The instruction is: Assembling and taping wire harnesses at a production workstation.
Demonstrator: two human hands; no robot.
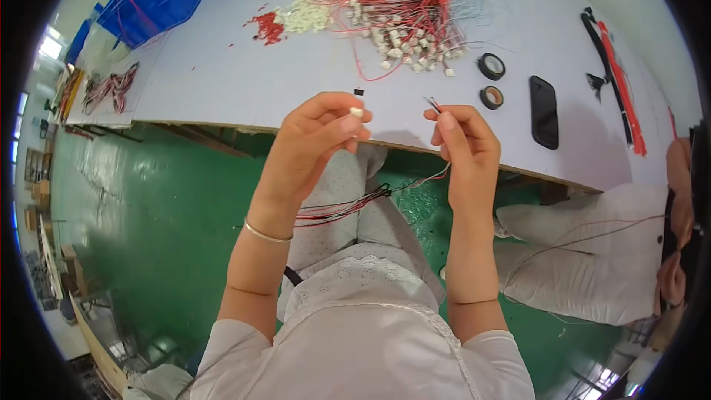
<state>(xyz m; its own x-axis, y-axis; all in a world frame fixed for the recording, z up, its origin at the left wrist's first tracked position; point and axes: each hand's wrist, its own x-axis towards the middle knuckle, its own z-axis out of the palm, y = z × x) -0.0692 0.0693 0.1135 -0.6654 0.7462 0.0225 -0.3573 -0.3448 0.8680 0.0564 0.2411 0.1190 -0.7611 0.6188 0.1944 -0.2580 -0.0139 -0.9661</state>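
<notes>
Just inside the near edge of the tabletop (pixel 237 78), a small white piece (pixel 356 112) is pinched in the closed grip of the left hand (pixel 312 127); wire ends (pixel 435 105) are pinched by the right hand (pixel 470 141), seemingly not yet joined to it. Farther in, wired connectors (pixel 418 48) are heaped; pale pieces (pixel 305 15) are left loose.

Text, labels, numbers, signs: 0 legible anywhere in the frame.
</notes>
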